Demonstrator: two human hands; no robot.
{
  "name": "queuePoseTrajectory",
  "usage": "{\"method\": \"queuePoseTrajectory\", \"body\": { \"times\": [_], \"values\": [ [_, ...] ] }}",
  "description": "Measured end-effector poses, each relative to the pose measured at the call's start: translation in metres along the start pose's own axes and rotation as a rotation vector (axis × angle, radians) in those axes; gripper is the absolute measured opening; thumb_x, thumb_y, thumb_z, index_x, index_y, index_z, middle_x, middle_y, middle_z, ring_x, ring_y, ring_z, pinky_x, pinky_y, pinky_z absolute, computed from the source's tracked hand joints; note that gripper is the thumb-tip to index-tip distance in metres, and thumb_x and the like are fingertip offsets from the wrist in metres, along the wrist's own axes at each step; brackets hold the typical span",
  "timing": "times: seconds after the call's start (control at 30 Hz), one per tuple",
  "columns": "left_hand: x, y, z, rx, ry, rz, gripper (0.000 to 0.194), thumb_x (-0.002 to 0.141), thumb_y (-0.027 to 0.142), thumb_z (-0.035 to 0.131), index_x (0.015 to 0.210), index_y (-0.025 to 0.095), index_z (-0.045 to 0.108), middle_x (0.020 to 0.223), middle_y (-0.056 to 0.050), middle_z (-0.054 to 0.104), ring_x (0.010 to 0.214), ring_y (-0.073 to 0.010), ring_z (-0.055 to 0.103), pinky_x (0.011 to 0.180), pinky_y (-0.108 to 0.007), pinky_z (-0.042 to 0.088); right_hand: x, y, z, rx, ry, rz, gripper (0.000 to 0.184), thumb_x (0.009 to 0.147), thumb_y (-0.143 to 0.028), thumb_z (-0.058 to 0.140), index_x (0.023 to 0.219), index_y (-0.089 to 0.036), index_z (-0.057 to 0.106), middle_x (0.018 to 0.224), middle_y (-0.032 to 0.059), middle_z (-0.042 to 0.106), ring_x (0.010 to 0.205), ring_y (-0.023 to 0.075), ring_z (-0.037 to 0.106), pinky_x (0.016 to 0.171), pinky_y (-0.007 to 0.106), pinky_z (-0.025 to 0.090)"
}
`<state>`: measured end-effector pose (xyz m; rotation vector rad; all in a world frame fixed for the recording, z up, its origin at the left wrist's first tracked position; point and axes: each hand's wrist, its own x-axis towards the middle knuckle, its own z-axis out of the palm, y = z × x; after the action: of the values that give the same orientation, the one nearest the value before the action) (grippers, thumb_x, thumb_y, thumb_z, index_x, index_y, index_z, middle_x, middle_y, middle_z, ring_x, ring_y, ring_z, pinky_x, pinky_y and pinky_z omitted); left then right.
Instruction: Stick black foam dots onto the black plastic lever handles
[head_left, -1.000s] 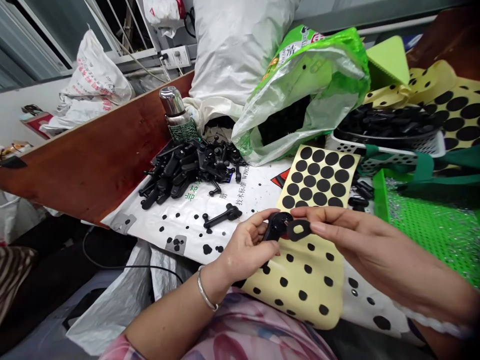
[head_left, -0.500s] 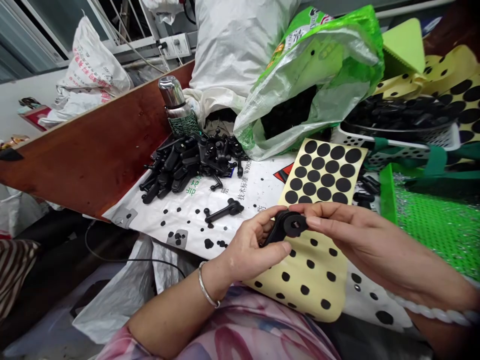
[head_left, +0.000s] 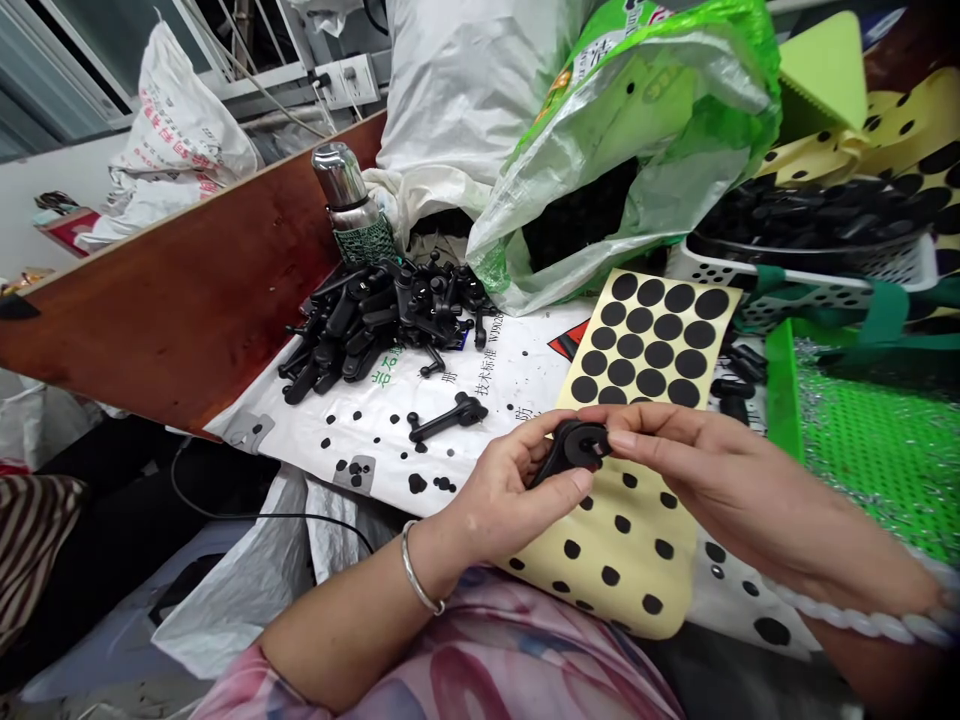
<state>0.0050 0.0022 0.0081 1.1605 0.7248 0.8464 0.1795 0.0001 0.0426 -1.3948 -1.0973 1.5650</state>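
Ok so L hand (head_left: 499, 505) is gripping a small black crank-shaped part (head_left: 553, 458) btwn thumb and fingers, just right of center in the frame, w/ its round end facing up and toward the R hand. R hand (head_left: 705, 450) is pinching the edge of a black ring (head_left: 576, 446) w/ thumb and fingertips, and the ring is sitting against that round end. Can't tell if it's lying fully flat, fingers are covering some of it.

Both hands are hovering over a yellow sheet (head_left: 637, 535) that's running from right of center down to the lower part of the pic. Big black dots are filling its upper half, smaller ones are showing lower down. A single black crank (head_left: 448, 417) is lying left of the hands on the white printed sheeting (head_left: 296, 420), w/ little black bits scattered nearby, and a pile of black cranks (head_left: 382, 320) is sitting up and left of it.

Rest of the pic: metal flask (head_left: 347, 205) is standing right behind the pile, green and white bag (head_left: 694, 190) is gaping open upper right w/ dark stuff inside. White basket (head_left: 911, 262) full of black pcs is sitting far right, green mesh tray (head_left: 885, 450) is below it. Reddish board (head_left: 187, 290) is running along the left side, approx. mid-height.
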Motion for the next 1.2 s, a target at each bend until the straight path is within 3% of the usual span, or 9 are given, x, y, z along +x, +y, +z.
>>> {"method": "queuePoseTrajectory", "body": {
  "times": [0.33,0.57,0.67,0.73,0.8,0.87,1.0,1.13,1.2],
  "values": [
    [0.005,-0.003,0.002,-0.005,0.084,-0.039,0.044,0.081,0.024,0.059,0.123,0.011,0.051,0.093,-0.009,0.064,0.081,-0.0147,0.06,0.062,-0.021,0.045,0.004,0.008,0.001,-0.002,0.058,0.0,0.034,0.065,-0.047,0.077,0.082,-0.02,0.066,0.083,0.005,0.069,0.073,0.0193,0.062,0.063,0.029,0.05],
    [0.007,-0.004,0.003,-0.004,0.11,-0.054,0.041,0.081,0.021,0.056,0.12,0.01,0.05,0.09,-0.008,0.062,0.079,-0.0137,0.059,0.059,-0.02,0.046,0.008,0.018,0.008,-0.215,0.192,-0.23,0.024,0.072,-0.044,0.066,0.077,-0.021,0.062,0.08,0.0049,0.065,0.075,0.021,0.061,0.065,0.033,0.049],
    [0.008,-0.006,0.002,-0.004,0.118,-0.051,0.043,0.08,0.021,0.057,0.121,0.01,0.05,0.09,-0.007,0.061,0.078,-0.0135,0.058,0.058,-0.02,0.046,0.01,0.027,0.012,-0.375,0.334,-0.437,0.019,0.076,-0.04,0.061,0.078,-0.021,0.061,0.091,0.0068,0.063,0.082,0.0221,0.06,0.074,0.037,0.049],
    [0.008,-0.007,0.002,-0.003,0.122,-0.065,0.043,0.078,0.021,0.058,0.119,0.01,0.051,0.088,-0.006,0.06,0.072,-0.0114,0.055,0.058,-0.02,0.046,0.01,0.031,0.013,-0.444,0.414,-0.501,0.02,0.076,-0.04,0.062,0.082,-0.021,0.059,0.094,0.007,0.06,0.079,0.0211,0.059,0.071,0.037,0.05],
    [0.007,-0.006,0.002,-0.005,0.115,-0.079,0.043,0.076,0.021,0.059,0.117,0.011,0.053,0.086,-0.005,0.06,0.067,-0.0098,0.053,0.058,-0.021,0.046,0.009,0.029,0.015,-0.377,0.386,-0.452,0.029,0.074,-0.043,0.067,0.091,-0.022,0.056,0.089,0.005,0.06,0.069,0.0183,0.059,0.061,0.033,0.051],
    [0.007,-0.006,0.002,-0.009,0.103,-0.076,0.042,0.074,0.022,0.062,0.114,0.012,0.055,0.083,-0.004,0.061,0.064,-0.0094,0.052,0.06,-0.022,0.047,0.008,0.025,0.016,-0.243,0.262,-0.361,0.034,0.073,-0.045,0.07,0.093,-0.022,0.056,0.081,0.0023,0.061,0.062,0.0159,0.058,0.053,0.028,0.05],
    [0.006,-0.003,0.003,0.016,0.117,-0.064,0.037,0.076,0.033,0.063,0.107,0.013,0.059,0.07,-0.002,0.058,0.06,-0.0112,0.053,0.058,-0.025,0.046,0.008,0.019,0.018,-0.121,0.07,-0.259,0.025,0.079,-0.047,0.068,0.08,-0.022,0.062,0.074,0.0004,0.061,0.064,0.0147,0.058,0.056,0.025,0.048],
    [0.001,0.002,-0.009,0.089,0.127,-0.038,0.037,0.08,0.043,0.062,0.102,0.014,0.062,0.077,-0.005,0.064,0.063,-0.0127,0.058,0.056,-0.023,0.046,0.01,0.025,0.014,-0.033,0.057,-0.227,0.03,0.085,-0.05,0.06,0.078,-0.022,0.064,0.069,0.0005,0.061,0.063,0.0147,0.056,0.064,0.028,0.047],
    [-0.005,0.003,-0.023,0.267,0.188,0.048,0.033,0.083,0.041,0.059,0.102,0.014,0.063,0.082,-0.006,0.067,0.066,-0.0131,0.06,0.061,-0.025,0.049,0.009,0.029,0.006,-0.081,0.109,-0.25,0.032,0.086,-0.051,0.056,0.079,-0.021,0.065,0.07,0.0015,0.062,0.066,0.0165,0.057,0.07,0.032,0.046]
  ]
}}
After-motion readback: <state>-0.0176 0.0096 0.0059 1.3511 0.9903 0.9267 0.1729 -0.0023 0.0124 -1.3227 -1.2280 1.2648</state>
